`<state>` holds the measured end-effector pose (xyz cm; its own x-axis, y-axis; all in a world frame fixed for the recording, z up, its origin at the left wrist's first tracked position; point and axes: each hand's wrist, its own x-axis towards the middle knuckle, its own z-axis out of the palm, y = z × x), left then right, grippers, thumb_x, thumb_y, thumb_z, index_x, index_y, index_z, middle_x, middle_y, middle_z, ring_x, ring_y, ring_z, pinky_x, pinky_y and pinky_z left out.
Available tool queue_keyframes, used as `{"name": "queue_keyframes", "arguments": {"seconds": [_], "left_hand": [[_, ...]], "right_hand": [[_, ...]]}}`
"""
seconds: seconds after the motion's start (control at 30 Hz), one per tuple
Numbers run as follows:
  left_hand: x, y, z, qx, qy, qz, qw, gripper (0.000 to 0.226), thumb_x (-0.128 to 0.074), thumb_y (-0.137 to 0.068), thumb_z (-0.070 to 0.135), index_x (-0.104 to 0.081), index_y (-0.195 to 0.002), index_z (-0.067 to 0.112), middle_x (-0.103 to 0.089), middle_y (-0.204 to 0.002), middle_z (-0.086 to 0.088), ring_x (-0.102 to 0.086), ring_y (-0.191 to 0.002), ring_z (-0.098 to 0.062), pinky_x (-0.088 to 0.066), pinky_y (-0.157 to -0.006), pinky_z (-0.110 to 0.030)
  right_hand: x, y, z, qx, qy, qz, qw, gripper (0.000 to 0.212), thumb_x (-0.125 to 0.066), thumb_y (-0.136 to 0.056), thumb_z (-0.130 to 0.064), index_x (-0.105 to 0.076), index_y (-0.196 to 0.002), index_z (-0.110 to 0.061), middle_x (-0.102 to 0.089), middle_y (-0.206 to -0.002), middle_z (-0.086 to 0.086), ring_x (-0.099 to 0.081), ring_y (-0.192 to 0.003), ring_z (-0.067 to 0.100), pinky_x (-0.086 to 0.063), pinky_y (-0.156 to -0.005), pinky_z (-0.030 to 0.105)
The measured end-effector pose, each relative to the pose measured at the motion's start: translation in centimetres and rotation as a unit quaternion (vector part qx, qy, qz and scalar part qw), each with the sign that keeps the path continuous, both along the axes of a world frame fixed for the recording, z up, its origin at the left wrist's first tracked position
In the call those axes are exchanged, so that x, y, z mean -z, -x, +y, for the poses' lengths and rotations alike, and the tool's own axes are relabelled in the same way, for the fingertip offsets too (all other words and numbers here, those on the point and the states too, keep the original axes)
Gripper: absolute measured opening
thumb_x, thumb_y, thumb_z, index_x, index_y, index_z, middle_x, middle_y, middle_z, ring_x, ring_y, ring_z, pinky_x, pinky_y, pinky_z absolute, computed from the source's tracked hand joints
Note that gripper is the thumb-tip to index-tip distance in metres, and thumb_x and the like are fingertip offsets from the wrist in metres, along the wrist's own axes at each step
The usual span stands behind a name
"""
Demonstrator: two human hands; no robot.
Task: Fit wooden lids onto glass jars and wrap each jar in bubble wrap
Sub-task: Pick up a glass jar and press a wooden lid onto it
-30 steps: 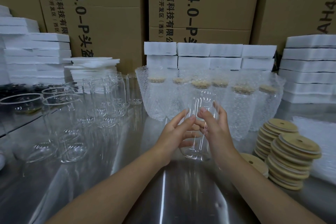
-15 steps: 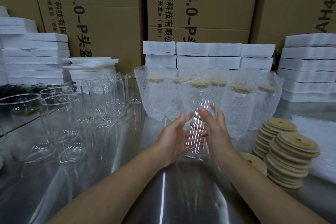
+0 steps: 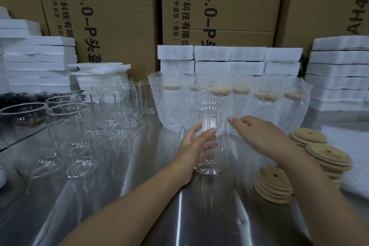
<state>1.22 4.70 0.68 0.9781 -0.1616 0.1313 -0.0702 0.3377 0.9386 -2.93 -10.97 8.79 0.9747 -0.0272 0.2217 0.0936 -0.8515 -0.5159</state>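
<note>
The bare glass jar [image 3: 211,138] should be kept upright by the left hand [image 3: 194,147] wrapped around it while a wooden lid [image 3: 273,182] near the desk's right edge is fetched by the spread, empty right hand [image 3: 259,136].

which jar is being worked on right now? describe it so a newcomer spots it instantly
Start at the row of bubble-wrapped jars across the back of the steel table. Just in front of it stands one bare glass jar, gripped by the left hand. Unlike the unwrapped jars grouped at left, it stands alone, lidless, at centre.
</note>
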Motion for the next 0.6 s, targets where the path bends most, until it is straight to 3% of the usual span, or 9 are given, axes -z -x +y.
{"name": "queue_keyframes", "arguments": {"seconds": [0.1, 0.23, 0.37, 0.43, 0.6], "left_hand": [[-0.1, -0.1, 0.3, -0.032, 0.005, -0.004, 0.999, 0.085, -0.080, -0.061, 0.042, -0.048, -0.137, 0.019, -0.071, -0.099, 0.001, -0.069, -0.088, -0.015, -0.054, -0.066, -0.027], [0.0, -0.1, 0.4, -0.064, -0.009, -0.029, 0.997, 0.065, -0.080, -0.058, 0.045, -0.052, -0.116, 0.041, -0.070, -0.103, 0.003, -0.070, -0.090, -0.010, -0.053, -0.067, -0.024], [0.2, -0.2, 0.5, -0.105, -0.036, -0.060, 0.992, 0.081, -0.079, -0.052, 0.054, -0.044, -0.124, 0.044, -0.069, -0.107, 0.006, -0.066, -0.102, -0.008, -0.053, -0.085, -0.029], [0.3, -0.3, 0.6, -0.116, -0.040, -0.070, 0.990, 0.075, -0.079, -0.055, 0.051, -0.043, -0.122, 0.047, -0.069, -0.108, 0.005, -0.065, -0.105, -0.010, -0.051, -0.094, -0.034], [0.3, -0.3, 0.5, -0.142, -0.053, -0.081, 0.985, 0.075, -0.078, -0.058, 0.049, -0.041, -0.123, 0.046, -0.066, -0.114, 0.001, -0.063, -0.107, -0.008, -0.050, -0.091, -0.031]], "right_hand": [[-0.6, 1.1, -1.4, -0.010, 0.131, 0.127, 0.983, 0.066, -0.064, -0.078, -0.058, -0.044, -0.135, -0.031, -0.053, -0.128, -0.004, -0.052, -0.103, 0.014, -0.044, -0.081, 0.027], [-0.5, 2.1, -1.7, -0.033, 0.282, 0.260, 0.923, 0.093, -0.077, -0.069, -0.050, -0.026, -0.146, -0.033, -0.045, -0.142, -0.005, -0.048, -0.124, 0.015, -0.039, -0.090, 0.022], [-0.3, 1.9, -1.8, -0.039, 0.351, 0.292, 0.889, 0.094, -0.076, -0.073, -0.044, -0.021, -0.148, -0.034, -0.037, -0.148, -0.003, -0.040, -0.132, 0.020, -0.034, -0.097, 0.025], [-0.3, 1.7, -1.8, -0.041, 0.374, 0.306, 0.875, 0.093, -0.077, -0.074, -0.038, -0.021, -0.149, -0.032, -0.037, -0.148, -0.004, -0.041, -0.131, 0.020, -0.036, -0.095, 0.025], [-0.1, 1.4, -1.5, -0.034, 0.376, 0.286, 0.881, 0.083, -0.078, -0.072, -0.034, -0.035, -0.144, -0.028, -0.046, -0.140, -0.002, -0.049, -0.122, 0.018, -0.043, -0.087, 0.024]]}}
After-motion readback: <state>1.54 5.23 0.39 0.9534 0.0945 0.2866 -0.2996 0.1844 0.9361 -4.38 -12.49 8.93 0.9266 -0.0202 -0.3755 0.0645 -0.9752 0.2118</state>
